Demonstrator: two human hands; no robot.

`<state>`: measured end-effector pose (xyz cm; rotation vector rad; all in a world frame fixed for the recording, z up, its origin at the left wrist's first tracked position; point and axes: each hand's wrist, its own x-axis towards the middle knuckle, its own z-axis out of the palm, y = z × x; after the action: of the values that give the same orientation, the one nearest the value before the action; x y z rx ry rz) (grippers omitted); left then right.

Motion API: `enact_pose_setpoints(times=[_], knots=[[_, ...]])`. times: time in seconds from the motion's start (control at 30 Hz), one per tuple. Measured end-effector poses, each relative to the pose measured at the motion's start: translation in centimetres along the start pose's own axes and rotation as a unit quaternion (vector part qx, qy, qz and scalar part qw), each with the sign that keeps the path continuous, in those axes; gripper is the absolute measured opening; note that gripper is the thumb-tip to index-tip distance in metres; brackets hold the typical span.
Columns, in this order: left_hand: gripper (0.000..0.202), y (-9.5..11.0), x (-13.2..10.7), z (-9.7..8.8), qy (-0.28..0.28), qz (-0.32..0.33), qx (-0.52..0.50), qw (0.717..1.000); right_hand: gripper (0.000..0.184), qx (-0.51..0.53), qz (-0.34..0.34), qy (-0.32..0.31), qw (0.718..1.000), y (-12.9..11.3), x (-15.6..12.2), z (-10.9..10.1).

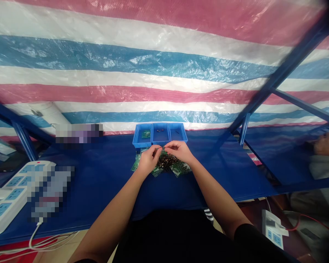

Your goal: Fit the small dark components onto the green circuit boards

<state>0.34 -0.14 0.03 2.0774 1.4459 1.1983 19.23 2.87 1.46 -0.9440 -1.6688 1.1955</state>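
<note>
Because it is so tiny, I cannot name the dark piece (163, 147) that the left hand (148, 160) and right hand (181, 150) pinch in their fingertips. It is over a heap of dark bits (168, 162), too many to count, with green packets (177, 170) around them. The two hands hide part of the heap. Just behind are three blue bins (161, 138) in a row; the left one has green pieces (146, 134) in it. One white power strip (18, 195) lies far to the left on the blue table (98, 182). One striped sheet (164, 62) hangs behind.
</note>
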Motion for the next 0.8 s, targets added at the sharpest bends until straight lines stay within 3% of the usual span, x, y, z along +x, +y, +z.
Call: enact_pose_setpoints(times=[0.53, 0.8], knots=[[0.025, 0.18, 0.0, -0.11, -0.002, 0.015, -0.004, 1.0, 0.028, -0.006, 0.005, 0.0, 1.0, -0.17, -0.1, 0.17], [0.031, -0.09, 0.04, 0.09, 0.0, 0.07, -0.038, 0.997, 0.03, 0.056, 0.036, -0.016, 0.998, -0.09, 0.01, 0.49]])
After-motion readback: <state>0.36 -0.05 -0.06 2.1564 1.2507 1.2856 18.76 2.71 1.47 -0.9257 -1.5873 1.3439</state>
